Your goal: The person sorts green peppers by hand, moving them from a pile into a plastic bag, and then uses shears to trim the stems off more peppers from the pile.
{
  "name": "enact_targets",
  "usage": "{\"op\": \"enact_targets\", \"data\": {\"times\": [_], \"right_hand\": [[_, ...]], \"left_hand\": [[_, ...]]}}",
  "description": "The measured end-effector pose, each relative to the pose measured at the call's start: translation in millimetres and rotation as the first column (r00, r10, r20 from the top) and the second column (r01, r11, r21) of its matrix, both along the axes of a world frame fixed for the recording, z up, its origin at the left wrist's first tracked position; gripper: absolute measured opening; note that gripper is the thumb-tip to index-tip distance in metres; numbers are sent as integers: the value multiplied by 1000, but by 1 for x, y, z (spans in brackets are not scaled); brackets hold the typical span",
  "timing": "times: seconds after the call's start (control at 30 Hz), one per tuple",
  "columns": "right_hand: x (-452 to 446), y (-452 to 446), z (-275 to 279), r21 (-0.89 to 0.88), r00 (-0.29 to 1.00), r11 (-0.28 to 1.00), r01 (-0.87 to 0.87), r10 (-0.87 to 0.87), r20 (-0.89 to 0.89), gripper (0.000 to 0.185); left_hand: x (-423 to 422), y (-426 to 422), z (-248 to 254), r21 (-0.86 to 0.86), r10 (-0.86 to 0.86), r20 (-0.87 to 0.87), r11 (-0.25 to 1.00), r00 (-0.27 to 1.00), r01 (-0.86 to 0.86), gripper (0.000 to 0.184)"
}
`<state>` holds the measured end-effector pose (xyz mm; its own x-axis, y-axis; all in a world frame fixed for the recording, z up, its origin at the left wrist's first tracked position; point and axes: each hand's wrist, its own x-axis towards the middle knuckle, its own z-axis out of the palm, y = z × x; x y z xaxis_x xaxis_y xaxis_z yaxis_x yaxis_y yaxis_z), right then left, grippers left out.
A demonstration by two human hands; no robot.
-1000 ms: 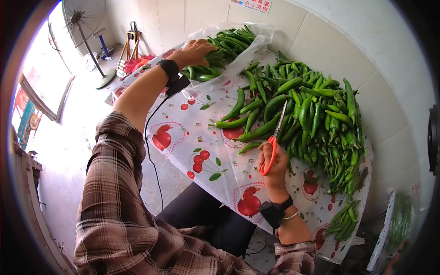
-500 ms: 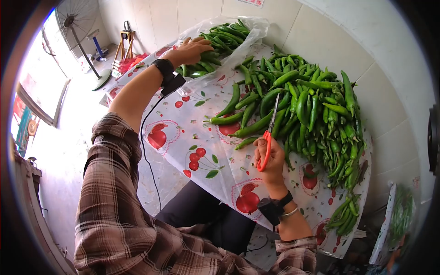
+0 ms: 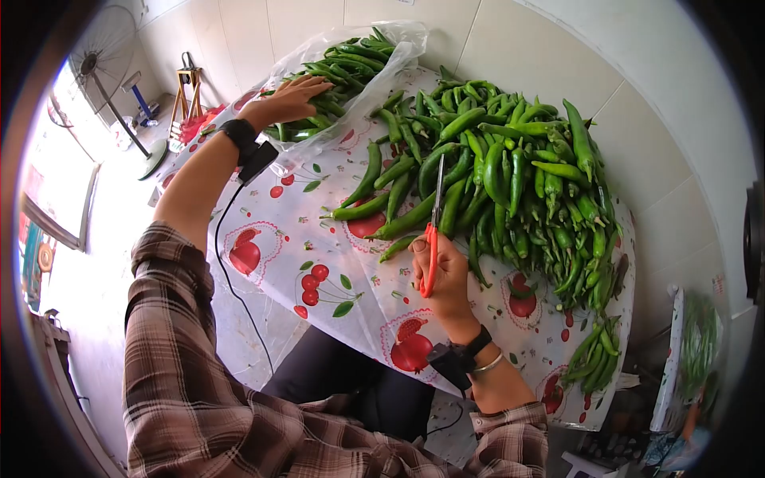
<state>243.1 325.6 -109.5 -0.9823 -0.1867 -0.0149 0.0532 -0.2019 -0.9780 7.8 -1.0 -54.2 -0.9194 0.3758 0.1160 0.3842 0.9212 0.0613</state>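
My left hand (image 3: 288, 102) lies over green chili peppers (image 3: 351, 64) in a clear plastic bag (image 3: 410, 41) at the back left, its fingers stretched out and holding nothing that I can see. In my right hand (image 3: 446, 279) is a pair of scissors (image 3: 431, 253) with orange handles. Their blades look closed and point away from me, over the near left edge of a large heap of green chili peppers (image 3: 510, 175). A few loose peppers lie just left of the blades.
A tablecloth (image 3: 358, 279) printed with cherries and pomegranates covers the table. A small bunch of peppers (image 3: 594, 358) sits at its right corner. Tiled wall (image 3: 542, 48) borders the far side. A floor fan (image 3: 100, 80) stands at left, and a black cable (image 3: 227, 279) hangs from my left wrist.
The whole view has shifted, so the table and hands appear farther left. My left hand's fingers look flatter over the bagged peppers. The right hand keeps its hold on the scissors.
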Motion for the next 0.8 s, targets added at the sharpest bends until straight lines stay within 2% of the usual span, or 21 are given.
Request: {"op": "enact_targets", "data": {"times": [0.23, 0.3, 0.33, 0.4, 0.43, 0.5, 0.53, 0.6, 0.63, 0.7, 0.77, 0.8], "right_hand": [[0, 0, 0, -4, 1000, 1000, 8, -8, -9, 25], [0, 0, 3, 32, 1000, 999, 11, -10, -20, 26], [0, 0, 2, 32, 1000, 999, 9, -8, -19, 26], [0, 1, 2, 34, 1000, 999, 6, -6, 10, 26], [0, 0, 2, 35, 1000, 999, 7, -7, 10, 26], [0, 0, 3, -4, 1000, 1000, 7, -7, 17, 25], [0, 0, 2, 0, 1000, 1000, 11, -11, 17, 25], [-1, 1, -1, -9, 1000, 1000, 1, -1, -6, 23], [-1, 1, -1, -7, 1000, 1000, 4, -4, -6, 23], [0, 1, 1, -19, 1000, 1000, -13, 13, 7, 23], [0, 2, 1, -40, 1000, 999, -12, 12, 7, 22], [0, 2, -1, -28, 1000, 999, -18, 17, -5, 21]], "left_hand": [[22, 25, 10, -12, -11, -112, 1000, 994, 10, 76], [20, 39, 13, 169, -149, -294, 964, 944, 205, 60], [22, 51, 15, 169, -147, -294, 964, 945, 203, 60], [25, 79, 16, 489, -183, -104, 846, 978, 210, 47], [22, 89, 8, 502, -253, -152, 813, 955, 295, 44], [14, 113, -2, 591, -304, -20, 765, 953, 256, 42], [11, 124, -4, 594, -308, -22, 761, 951, 260, 42], [3, 140, -5, 483, -135, 55, 871, 989, 92, 44], [-11, 141, -16, 485, -139, 55, 869, 989, 95, 44], [-45, 146, -38, 470, -49, -61, 880, 997, 72, 48], [-60, 149, -43, 522, -22, -43, 852, 999, 41, 51], [-67, 151, -42, 480, 21, 39, 876, 999, -37, 52]]}}
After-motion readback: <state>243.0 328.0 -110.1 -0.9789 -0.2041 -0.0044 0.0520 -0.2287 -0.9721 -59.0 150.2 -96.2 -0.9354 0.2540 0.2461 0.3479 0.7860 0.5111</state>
